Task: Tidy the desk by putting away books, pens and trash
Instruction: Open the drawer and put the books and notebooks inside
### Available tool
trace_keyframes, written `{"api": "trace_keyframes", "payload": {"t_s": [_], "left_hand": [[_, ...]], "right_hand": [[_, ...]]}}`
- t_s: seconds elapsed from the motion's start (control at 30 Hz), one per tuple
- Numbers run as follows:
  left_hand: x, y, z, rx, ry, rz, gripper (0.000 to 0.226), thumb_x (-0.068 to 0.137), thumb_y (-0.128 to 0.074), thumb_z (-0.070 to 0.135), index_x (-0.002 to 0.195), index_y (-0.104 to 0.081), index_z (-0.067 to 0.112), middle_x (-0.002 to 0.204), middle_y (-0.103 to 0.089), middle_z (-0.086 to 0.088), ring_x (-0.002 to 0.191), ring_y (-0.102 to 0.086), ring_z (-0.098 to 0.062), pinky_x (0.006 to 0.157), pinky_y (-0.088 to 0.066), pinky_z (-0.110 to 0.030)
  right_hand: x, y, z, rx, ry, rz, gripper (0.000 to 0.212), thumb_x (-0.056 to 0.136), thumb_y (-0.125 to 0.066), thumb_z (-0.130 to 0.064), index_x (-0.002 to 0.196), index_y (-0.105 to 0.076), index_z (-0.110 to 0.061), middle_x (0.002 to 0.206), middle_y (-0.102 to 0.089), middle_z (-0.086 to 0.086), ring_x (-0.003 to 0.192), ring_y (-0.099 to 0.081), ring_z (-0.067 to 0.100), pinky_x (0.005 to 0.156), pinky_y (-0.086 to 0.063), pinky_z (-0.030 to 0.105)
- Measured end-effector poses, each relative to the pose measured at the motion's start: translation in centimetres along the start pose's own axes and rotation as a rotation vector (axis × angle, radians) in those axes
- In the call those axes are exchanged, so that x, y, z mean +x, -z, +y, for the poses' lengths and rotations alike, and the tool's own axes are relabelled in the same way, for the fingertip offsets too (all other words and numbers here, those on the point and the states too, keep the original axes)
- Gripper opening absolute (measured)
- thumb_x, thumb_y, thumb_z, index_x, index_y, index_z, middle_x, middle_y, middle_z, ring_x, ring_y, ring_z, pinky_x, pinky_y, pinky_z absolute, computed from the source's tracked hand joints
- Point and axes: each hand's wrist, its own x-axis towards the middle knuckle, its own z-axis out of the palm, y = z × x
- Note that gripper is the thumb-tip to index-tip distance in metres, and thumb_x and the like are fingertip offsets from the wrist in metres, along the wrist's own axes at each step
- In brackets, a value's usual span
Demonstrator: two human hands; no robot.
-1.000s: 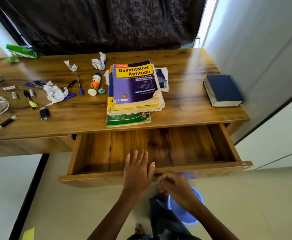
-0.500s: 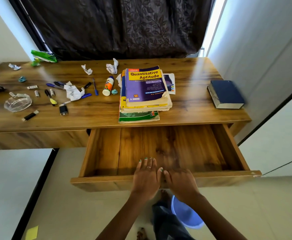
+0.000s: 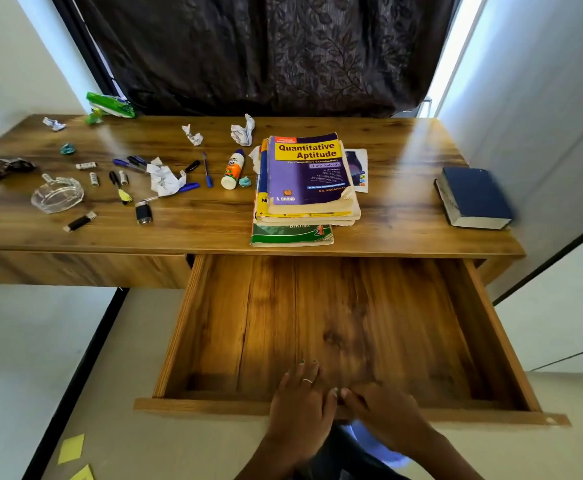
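Both hands rest side by side on the front edge of the pulled-out drawer (image 3: 317,306), left hand (image 3: 300,403) flat with straight fingers, right hand (image 3: 383,410) blurred, its grip unclear. Beyond them on the wooden counter (image 3: 196,223), before a dark curtain (image 3: 265,53), sits the book stack (image 3: 307,188), topmost reading "Quantitative Aptitude", "S. Chand".

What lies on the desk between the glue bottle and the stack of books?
In the head view, a small teal crumpled scrap lies between the glue bottle and the stack of books.
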Motion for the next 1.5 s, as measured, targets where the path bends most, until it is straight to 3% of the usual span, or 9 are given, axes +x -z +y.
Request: {"api": "trace_keyframes", "payload": {"t_s": [0.23, 0.33, 0.43, 0.67, 0.87, 1.07, 1.23, 1.33, 1.5], "left_hand": [[4.7, 6.1, -1.0, -0.169, 0.065, 0.298, 0.051, 0.099, -0.025, 0.047, 0.145, -0.031, 0.027, 0.151, -0.034, 0.008, 0.136, -0.036, -0.008, 0.108, -0.037, -0.027], [8.4, 9.8, -1.7, -0.265, 0.128, 0.463, 0.047, 0.098, -0.038, 0.039, 0.143, -0.036, 0.027, 0.152, -0.032, 0.009, 0.136, -0.034, -0.008, 0.107, -0.039, -0.029], [11.8, 12.8, -2.8, -0.362, 0.224, 0.564, 0.053, 0.097, -0.044, 0.031, 0.147, -0.03, 0.021, 0.157, -0.019, 0.003, 0.139, -0.028, -0.014, 0.107, -0.039, -0.03], [18.9, 15.4, -4.2, -0.554, 0.331, 0.533, 0.07, 0.099, -0.043, 0.033, 0.152, -0.002, 0.014, 0.16, 0.006, -0.004, 0.146, -0.015, -0.023, 0.107, -0.041, -0.044], [21.6, 15.6, -4.9, -0.757, 0.462, 0.565, 0.075, 0.098, -0.043, 0.04, 0.151, -0.001, 0.01, 0.16, 0.0, -0.007, 0.144, -0.021, -0.024, 0.096, -0.034, -0.024], [21.2, 14.2, -5.3, -0.634, 0.371, 0.632, 0.081, 0.094, -0.053, 0.037, 0.151, -0.003, 0.01, 0.155, -0.018, -0.009, 0.136, -0.035, -0.02, 0.089, -0.043, -0.023], [21.2, 14.2, -5.5, -0.706, 0.34, 0.595, 0.086, 0.092, -0.055, 0.04, 0.151, 0.001, 0.015, 0.156, -0.012, -0.007, 0.137, -0.031, -0.017, 0.086, -0.048, -0.024], [21.1, 14.2, -5.8, -0.753, 0.32, 0.578, 0.086, 0.092, -0.055, 0.039, 0.151, 0.003, 0.015, 0.156, -0.01, -0.006, 0.138, -0.029, -0.018, 0.091, -0.05, -0.03], [21.0, 14.2, -6.1, -0.867, 0.281, 0.565, 0.084, 0.092, -0.056, 0.033, 0.151, 0.002, 0.018, 0.156, -0.008, -0.005, 0.136, -0.033, -0.02, 0.088, -0.054, -0.03]], "right_hand": [[5.8, 6.9, 2.0, 0.452, -0.03, 0.133, 0.018, 0.097, -0.044, -0.029, 0.1, -0.062, -0.031, 0.096, -0.068, -0.003, 0.08, -0.064, 0.013, 0.072, -0.052, 0.026], [10.0, 10.4, 3.2, 0.551, -0.089, 0.327, 0.025, 0.096, -0.047, -0.026, 0.116, -0.061, -0.019, 0.101, -0.06, -0.008, 0.084, -0.055, 0.003, 0.067, -0.041, 0.013], [13.6, 13.7, 4.1, 0.702, -0.135, 0.44, 0.031, 0.096, -0.047, -0.027, 0.121, -0.057, -0.011, 0.1, -0.059, -0.003, 0.088, -0.056, 0.01, 0.066, -0.04, 0.017], [20.3, 17.5, 5.0, 1.228, -0.316, 0.258, 0.058, 0.088, -0.054, -0.05, 0.132, -0.047, -0.012, 0.131, -0.053, 0.008, 0.121, -0.049, 0.026, 0.106, -0.038, 0.046], [23.7, 19.4, 3.9, 1.49, -0.402, 0.188, 0.067, 0.076, -0.07, -0.047, 0.128, -0.048, -0.011, 0.123, -0.061, 0.011, 0.114, -0.057, 0.027, 0.101, -0.044, 0.042], [24.8, 20.6, 4.5, 1.448, -0.483, 0.079, 0.071, 0.065, -0.079, -0.049, 0.121, -0.052, -0.014, 0.114, -0.064, 0.009, 0.106, -0.061, 0.025, 0.095, -0.048, 0.042], [25.3, 21.5, 3.3, 1.389, -0.542, 0.051, 0.058, 0.059, -0.081, -0.053, 0.098, -0.055, -0.019, 0.088, -0.069, 0.003, 0.077, -0.067, 0.017, 0.055, -0.052, 0.026], [25.8, 21.0, 2.9, 1.37, -0.582, 0.073, 0.054, 0.059, -0.082, -0.05, 0.092, -0.053, -0.02, 0.09, -0.065, 0.003, 0.082, -0.063, 0.017, 0.067, -0.05, 0.03], [26.2, 21.1, 2.8, 1.335, -0.609, 0.075, 0.052, 0.062, -0.083, -0.039, 0.097, -0.051, -0.018, 0.096, -0.06, 0.004, 0.087, -0.057, 0.017, 0.06, -0.041, 0.029]]}}
